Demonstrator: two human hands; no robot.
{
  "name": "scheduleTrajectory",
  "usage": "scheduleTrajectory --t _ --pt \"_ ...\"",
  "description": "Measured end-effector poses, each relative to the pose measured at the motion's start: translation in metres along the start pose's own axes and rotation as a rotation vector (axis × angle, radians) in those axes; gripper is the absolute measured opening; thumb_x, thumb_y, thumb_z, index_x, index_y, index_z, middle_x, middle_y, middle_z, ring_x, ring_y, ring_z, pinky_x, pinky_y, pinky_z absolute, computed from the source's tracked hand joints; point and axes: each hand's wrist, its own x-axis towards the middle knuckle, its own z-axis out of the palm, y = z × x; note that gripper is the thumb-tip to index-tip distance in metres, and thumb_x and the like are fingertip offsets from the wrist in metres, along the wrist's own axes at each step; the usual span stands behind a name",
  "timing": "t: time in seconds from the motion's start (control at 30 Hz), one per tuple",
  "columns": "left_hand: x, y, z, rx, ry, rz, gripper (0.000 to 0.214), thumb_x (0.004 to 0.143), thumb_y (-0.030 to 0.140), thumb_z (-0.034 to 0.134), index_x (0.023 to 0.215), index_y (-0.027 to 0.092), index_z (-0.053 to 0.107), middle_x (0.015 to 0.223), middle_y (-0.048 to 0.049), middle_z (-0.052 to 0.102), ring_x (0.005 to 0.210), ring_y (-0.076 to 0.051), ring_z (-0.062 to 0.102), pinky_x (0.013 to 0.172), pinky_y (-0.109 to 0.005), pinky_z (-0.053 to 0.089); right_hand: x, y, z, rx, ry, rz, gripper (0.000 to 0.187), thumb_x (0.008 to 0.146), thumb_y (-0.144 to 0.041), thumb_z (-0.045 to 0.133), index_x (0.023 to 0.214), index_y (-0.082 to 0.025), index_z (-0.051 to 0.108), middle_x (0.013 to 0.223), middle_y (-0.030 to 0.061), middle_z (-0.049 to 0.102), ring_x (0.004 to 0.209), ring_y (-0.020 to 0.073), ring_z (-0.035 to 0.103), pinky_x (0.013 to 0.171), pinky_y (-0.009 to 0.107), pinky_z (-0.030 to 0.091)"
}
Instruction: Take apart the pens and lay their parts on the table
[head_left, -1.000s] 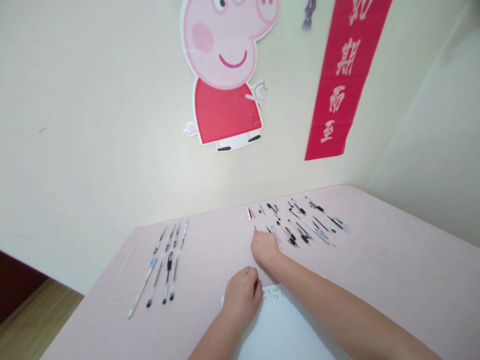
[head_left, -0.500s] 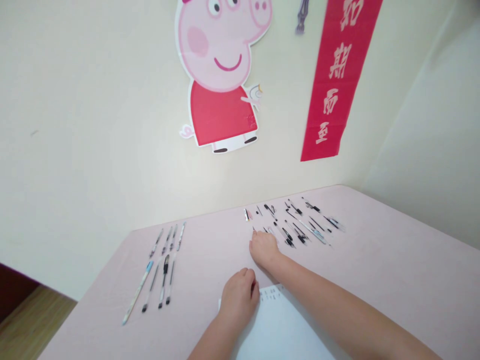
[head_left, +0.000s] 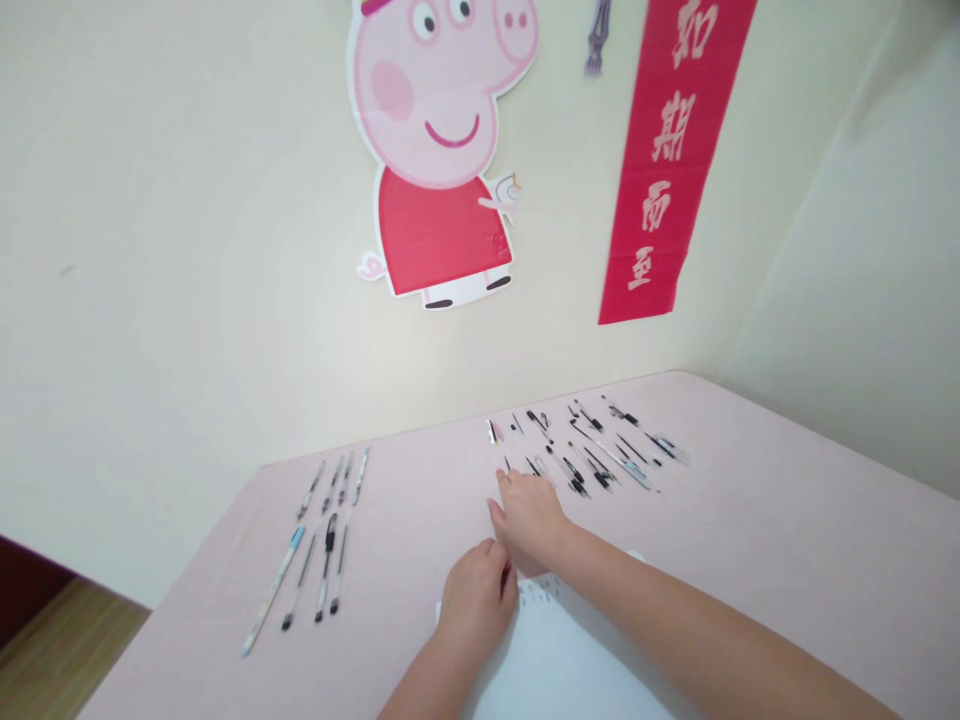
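Note:
My left hand [head_left: 478, 592] rests curled on the upper left edge of a white sheet of paper [head_left: 559, 660], its fingers closed; whatever they may hold is hidden. Just beyond the paper's top edge, my right hand [head_left: 531, 515] reaches forward with thumb and index finger apart, and I see nothing between them. Its fingertips are near a small dark pen part [head_left: 507, 464] at the near left of a spread of pen pieces. Those pieces include black caps [head_left: 577, 487], clear barrels and thin refills. A light blue pen piece [head_left: 634, 472] lies among them.
To the left, two rows of pens lie on the pink tabletop [head_left: 420, 520], among them a pen with a blue cap [head_left: 274, 592] and a clear black-gripped pen [head_left: 325, 568]. A wall with a pig cutout [head_left: 442, 235] and a red banner [head_left: 664, 190] stands behind the table.
My right hand has drawn back slightly toward me, and its thumb has come apart from the index finger. My left hand stays on the paper. The view has shifted a little.

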Motion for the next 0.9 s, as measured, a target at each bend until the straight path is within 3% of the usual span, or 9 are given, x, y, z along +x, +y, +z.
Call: scheduleTrajectory --t 0.1,0.2,0.3,0.37,0.47,0.6,0.9 --pt "0.000 0.000 -0.001 -0.071 -0.003 -0.012 0.021 0.079 0.014 0.040 0.091 0.018 0.057 0.091 -0.0066 0.063 0.085 -0.018 0.056 0.073 -0.028 0.037 -0.031 -0.006 -0.009 0.105 -0.033 -0.108 0.043 0.089 -0.033 0.032 0.125 -0.014 0.046 0.097 0.0127 0.064 0.082 0.0226 0.060 0.068 0.031 0.039" --pt "-0.001 0.000 -0.001 -0.093 -0.007 -0.016 0.020 0.080 0.016 0.039 0.090 0.018 0.056 0.090 -0.0062 0.063 0.083 -0.018 0.056 0.071 -0.027 0.038 -0.061 -0.005 -0.007 0.238 -0.088 -0.177 0.043 0.090 -0.024 0.027 0.130 -0.015 0.039 0.091 0.0090 0.067 0.077 0.0202 0.062 0.066 0.029 0.038" --pt "-0.002 0.001 -0.001 -0.035 0.003 -0.007 0.015 0.081 0.019 0.040 0.085 0.019 0.055 0.086 -0.0042 0.061 0.079 -0.016 0.055 0.067 -0.026 0.036 -0.082 0.004 0.001 0.322 -0.103 -0.172 0.040 0.086 -0.017 0.032 0.125 -0.014 0.041 0.090 0.0076 0.067 0.075 0.0188 0.062 0.063 0.027 0.036" --pt "-0.003 0.001 -0.001 0.011 0.012 -0.008 0.014 0.082 0.020 0.039 0.079 0.020 0.053 0.083 -0.0030 0.059 0.078 -0.016 0.054 0.065 -0.026 0.035 -0.090 0.010 0.006 0.331 -0.112 -0.106 0.029 0.085 -0.015 0.033 0.110 -0.015 0.048 0.080 0.0053 0.066 0.070 0.0182 0.061 0.059 0.027 0.034" --pt "-0.003 0.002 -0.001 0.034 0.007 -0.018 0.015 0.083 0.020 0.038 0.077 0.020 0.052 0.082 -0.0024 0.058 0.077 -0.015 0.053 0.065 -0.026 0.034 -0.094 0.016 0.011 0.331 -0.115 -0.053 0.018 0.082 -0.013 0.036 0.095 -0.016 0.049 0.077 0.0041 0.064 0.070 0.0173 0.060 0.060 0.026 0.033" --pt "-0.002 0.003 -0.002 0.043 -0.006 -0.035 0.016 0.083 0.019 0.037 0.076 0.020 0.052 0.082 -0.0028 0.057 0.078 -0.016 0.052 0.066 -0.026 0.034 -0.093 0.017 0.015 0.293 -0.121 -0.093 0.014 0.083 -0.015 0.037 0.080 -0.019 0.050 0.077 0.0028 0.061 0.070 0.0163 0.057 0.062 0.025 0.032" --pt "-0.002 -0.001 0.004 0.032 0.036 0.000 0.014 0.082 0.019 0.039 0.075 0.020 0.050 0.080 -0.0018 0.057 0.075 -0.015 0.052 0.064 -0.026 0.032 -0.090 0.022 0.018 0.315 -0.108 -0.082 0.014 0.082 -0.017 0.041 0.076 -0.019 0.053 0.075 0.0006 0.060 0.069 0.0144 0.055 0.061 0.025 0.031"
